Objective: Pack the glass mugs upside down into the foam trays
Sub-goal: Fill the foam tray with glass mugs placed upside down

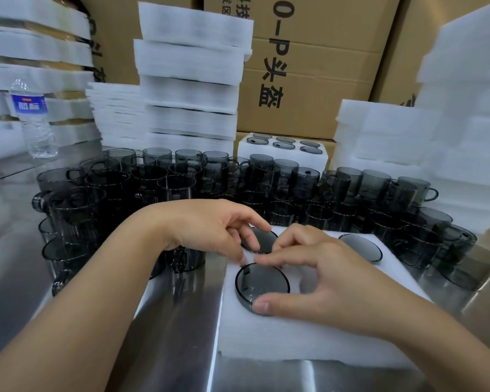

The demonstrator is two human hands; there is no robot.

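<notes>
Three smoky glass mugs sit upside down in the white foam tray (266, 329) on the steel table (167, 335), and the nearest mug (262, 287) lies between both hands. The right hand (328, 281) spans it, thumb on the base at 6 o'clock and forefinger at 12. The left hand (210, 224) has loosely curled fingertips touching its rim near 11 o'clock, clamped on nothing.

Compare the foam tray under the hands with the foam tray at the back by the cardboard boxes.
The near foam tray shows three mug bases, with a slot or more unfilled; the far foam tray shows six. Both hands, left hand and right hand, work at the near one; the far one sits untouched. Both are white and hold smoky glass mugs upside down.
</notes>
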